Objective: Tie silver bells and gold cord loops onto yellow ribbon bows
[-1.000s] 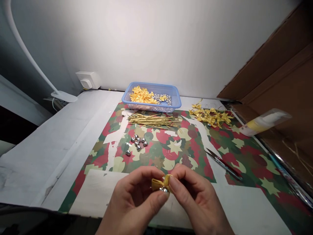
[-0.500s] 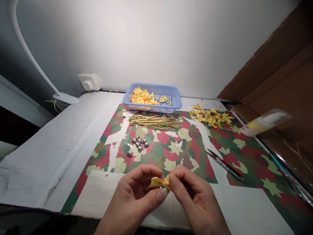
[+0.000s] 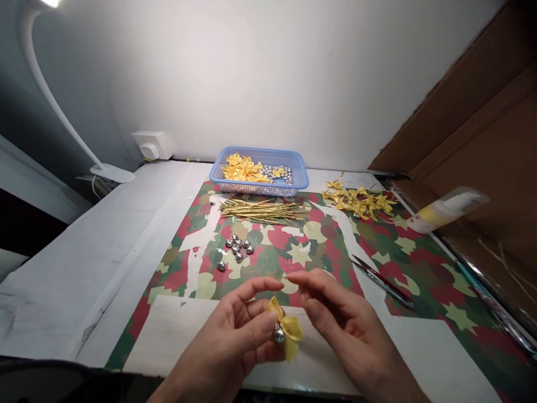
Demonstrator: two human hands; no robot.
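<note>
Between the thumb and fingers of my left hand [image 3: 241, 336] is a yellow ribbon bow [image 3: 292, 334] with a silver bell [image 3: 279, 334] against it. The bow is tilted, one loop up and its tails hanging down. My right hand [image 3: 342, 330] is just to the right, off the bow, its index finger and thumb apart with nothing visible between them. Beyond the hands, several loose silver bells [image 3: 237, 247] lie on the patterned paper. A bundle of gold twist ties [image 3: 262, 210] lies behind them.
A blue basket [image 3: 300, 179] at the back holds yellow bows and silver bells. Finished-looking bows [image 3: 361, 201] are piled at the right, near a clear bottle [image 3: 444, 210]. Pointed scissors [image 3: 384, 281] lie right of centre. A white lamp [image 3: 54, 101] stands at the left.
My right hand has let go of the bow and moved slightly right, its fingers parting. In my left hand the bow has turned, bringing the bell into fuller view.
</note>
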